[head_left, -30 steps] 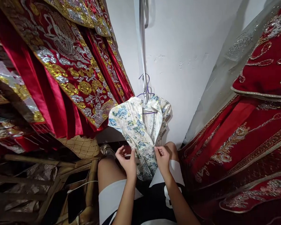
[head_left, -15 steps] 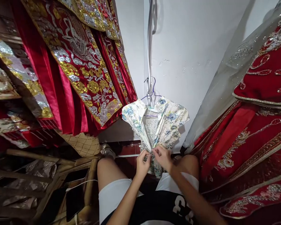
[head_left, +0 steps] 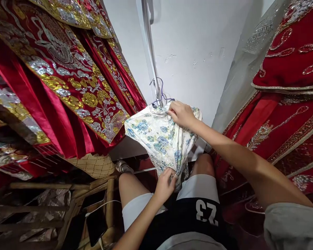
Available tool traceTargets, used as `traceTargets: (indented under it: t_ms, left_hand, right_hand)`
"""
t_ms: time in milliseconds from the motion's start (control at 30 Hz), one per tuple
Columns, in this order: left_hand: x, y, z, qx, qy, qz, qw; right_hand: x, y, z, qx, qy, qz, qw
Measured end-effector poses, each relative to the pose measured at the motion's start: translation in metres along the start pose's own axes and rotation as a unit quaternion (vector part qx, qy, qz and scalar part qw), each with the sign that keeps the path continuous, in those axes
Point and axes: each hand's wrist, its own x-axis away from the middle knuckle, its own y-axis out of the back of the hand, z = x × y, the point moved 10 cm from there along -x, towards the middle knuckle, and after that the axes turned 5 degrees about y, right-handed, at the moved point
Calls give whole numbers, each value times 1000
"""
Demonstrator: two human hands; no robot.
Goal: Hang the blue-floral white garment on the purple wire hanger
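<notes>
A small cream dress (head_left: 158,139) with blue and green flowers hangs on a purple wire hanger (head_left: 159,93) from a white strap against the wall. My left hand (head_left: 166,184) pinches the lower front of the dress, just above my knees. My right hand (head_left: 181,114) has reached up and grips the cloth at the collar, next to the hanger hook. I am seated, in white and black shorts marked 23 (head_left: 207,211).
Red garments with gold and silver embroidery (head_left: 75,80) hang close on the left, and more red embroidered cloth (head_left: 284,104) fills the right. A wooden rack (head_left: 75,194) with a dark tablet and a white cable stands at lower left. The white wall (head_left: 195,52) lies straight ahead.
My right hand left the lower front of the dress and rose to its collar by the hanger. The left hand stays pinched low on the cloth. The dress front has closed over.
</notes>
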Motion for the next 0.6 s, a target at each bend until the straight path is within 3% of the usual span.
traceTargets:
  t_ms: [100, 200, 267, 333, 433, 600]
  left_hand:
    - [-28, 37, -37, -25, -70, -36, 997]
    - [-76, 89, -86, -49, -126, -139, 981]
    - [-112, 110, -119, -72, -173, -170, 967]
    - [-145, 117, -142, -112, -199, -164, 960]
    - [-179, 113, -152, -167, -192, -139, 957]
    - [-190, 121, -156, -133, -171, -172, 961]
  right_hand:
    - [14, 7, 6, -13, 9, -22, 1000]
    - [20, 18, 11, -5, 37, -39, 999]
    - [19, 24, 14, 1, 55, -40, 998]
    - [19, 30, 15, 4, 63, -44, 997]
    - [20, 33, 15, 9, 67, -56, 996]
    - [27, 5, 9, -2, 70, -43, 997]
